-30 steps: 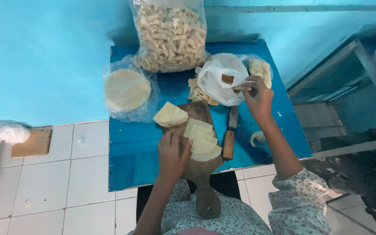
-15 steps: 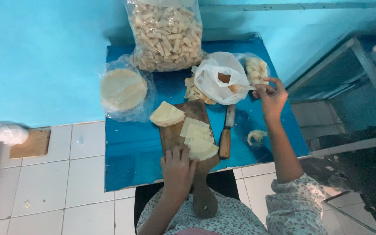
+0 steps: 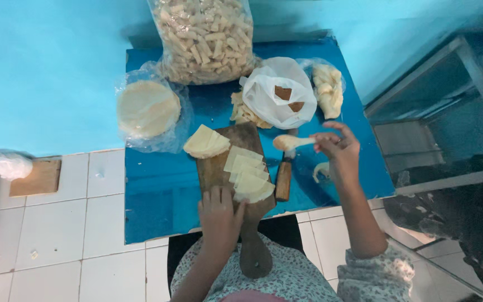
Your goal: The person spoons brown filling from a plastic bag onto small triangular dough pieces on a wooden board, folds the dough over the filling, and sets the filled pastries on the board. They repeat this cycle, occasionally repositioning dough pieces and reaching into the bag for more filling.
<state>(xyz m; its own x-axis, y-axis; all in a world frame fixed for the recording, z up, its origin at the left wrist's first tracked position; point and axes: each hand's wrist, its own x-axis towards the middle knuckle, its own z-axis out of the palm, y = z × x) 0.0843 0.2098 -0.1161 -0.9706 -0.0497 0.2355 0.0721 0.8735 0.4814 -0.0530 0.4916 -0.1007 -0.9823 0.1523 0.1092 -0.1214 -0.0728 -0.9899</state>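
— My fingers (image 3: 326, 141) on the right hand (image 3: 339, 154) pinch the end of a pale rolled piece (image 3: 289, 142), held just above the knife (image 3: 284, 178).

— And your left hand (image 3: 219, 215)?

— Flat on the wooden cutting board (image 3: 219, 168), fingers spread a little, touching the near edge of the stack of cut wrapper sheets (image 3: 247, 174). It grips nothing.

— What else is on the board?

— A second pile of folded sheets (image 3: 205, 142) at its far left corner. The board's handle sticks out over the edge of the blue desk (image 3: 152, 196), toward my lap.

— Further back?

— A clear bag of round wrappers (image 3: 147, 109) on the left, a big bag of finished rolls (image 3: 205, 39) in the middle, and a white plastic bag (image 3: 277, 100) to its right.
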